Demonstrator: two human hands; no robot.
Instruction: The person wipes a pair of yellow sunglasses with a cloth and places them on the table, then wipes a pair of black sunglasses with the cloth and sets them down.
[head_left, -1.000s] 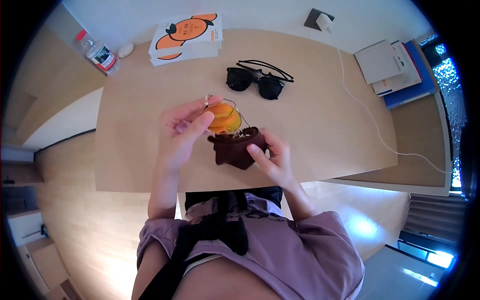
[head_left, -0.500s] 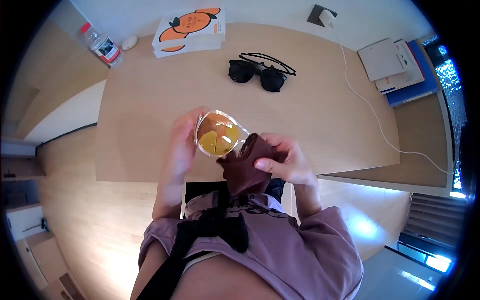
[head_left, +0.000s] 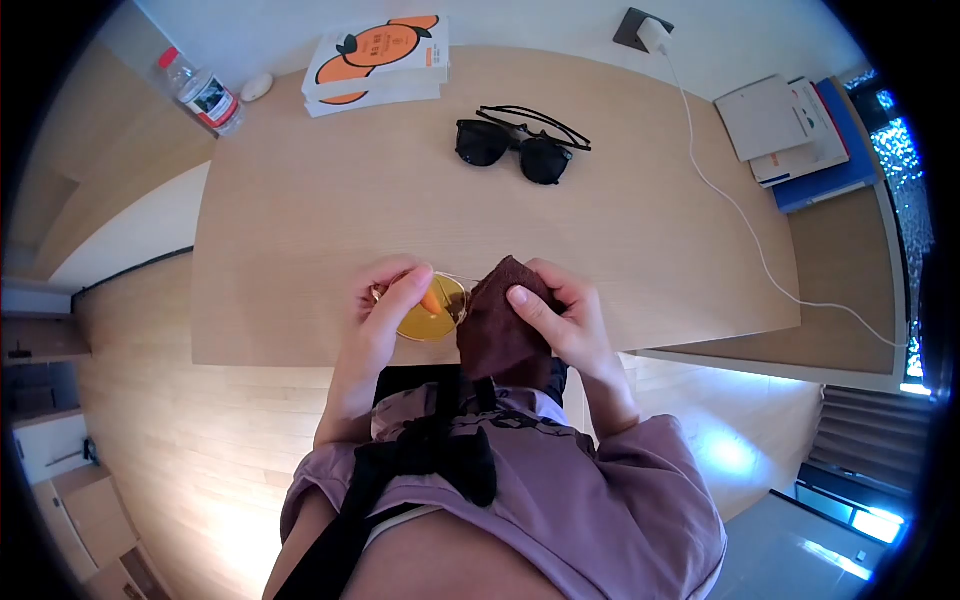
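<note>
Lowered since half a second ago, gold-rimmed glasses with a round yellow lens sit pinched in the left hand; the right hand pinches soft dark-brown fabric over their other side, near the pale wooden desk's front edge

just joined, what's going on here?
A person's left hand grips yellow-lensed glasses by the near lens, while the right hand holds a brown cloth over their other end, hiding it from view. Both hands are at the table's near edge. Black sunglasses lie on the table beyond them, untouched.
</note>
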